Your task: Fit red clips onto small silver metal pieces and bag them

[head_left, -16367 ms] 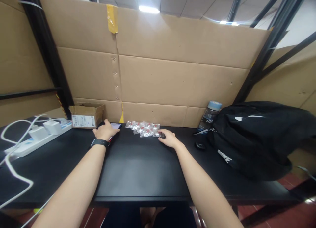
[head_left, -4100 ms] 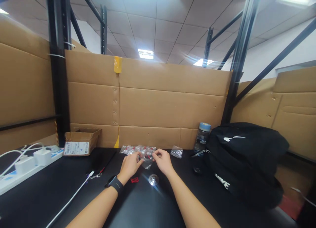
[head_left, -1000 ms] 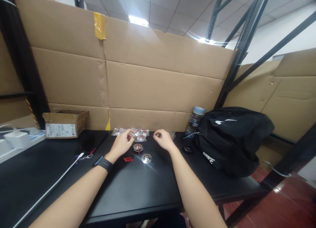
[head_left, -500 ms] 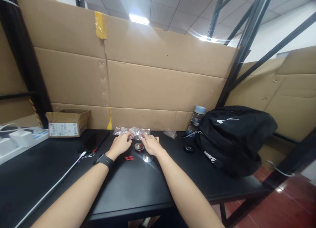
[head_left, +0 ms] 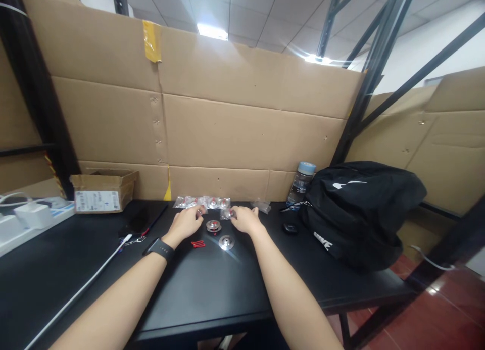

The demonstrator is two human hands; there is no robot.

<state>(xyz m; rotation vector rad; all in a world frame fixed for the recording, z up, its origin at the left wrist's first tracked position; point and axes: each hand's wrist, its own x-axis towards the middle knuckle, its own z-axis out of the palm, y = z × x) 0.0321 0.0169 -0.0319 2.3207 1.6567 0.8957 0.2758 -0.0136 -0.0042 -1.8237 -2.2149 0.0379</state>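
Near the far edge of the table (head_left: 204, 289), the right hand (head_left: 245, 219) pinches a clear packet (head_left: 225, 214); the left hand (head_left: 185, 223), its grip I cannot tell, curls beside other packets (head_left: 213, 202). Nearer the front edge lie a spool (head_left: 213, 226), 1 disc (head_left: 226, 243) and red cord (head_left: 198, 244).
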